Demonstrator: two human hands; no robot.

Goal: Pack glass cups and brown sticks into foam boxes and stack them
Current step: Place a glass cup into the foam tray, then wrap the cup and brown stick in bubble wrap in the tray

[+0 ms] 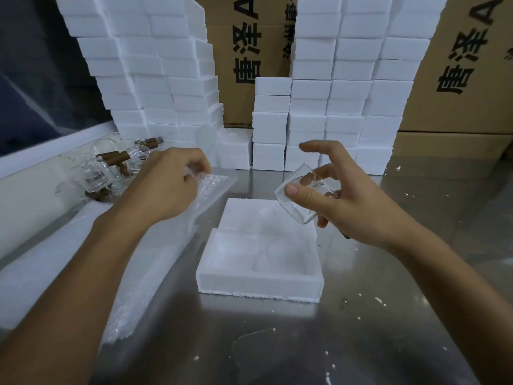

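Glass cup tilted in right hand above foam box.

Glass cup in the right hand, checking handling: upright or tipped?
Tipped: the glass cup, held by the right hand, leans with its mouth facing up-left.

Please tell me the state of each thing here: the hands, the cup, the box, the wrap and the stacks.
right hand: holds glass cup, tilted, above the box
glass cup: empty
left hand: pinches bubble wrap
bubble wrap: lying beside the box
foam box: open, on the table
stacked foam boxes: closed
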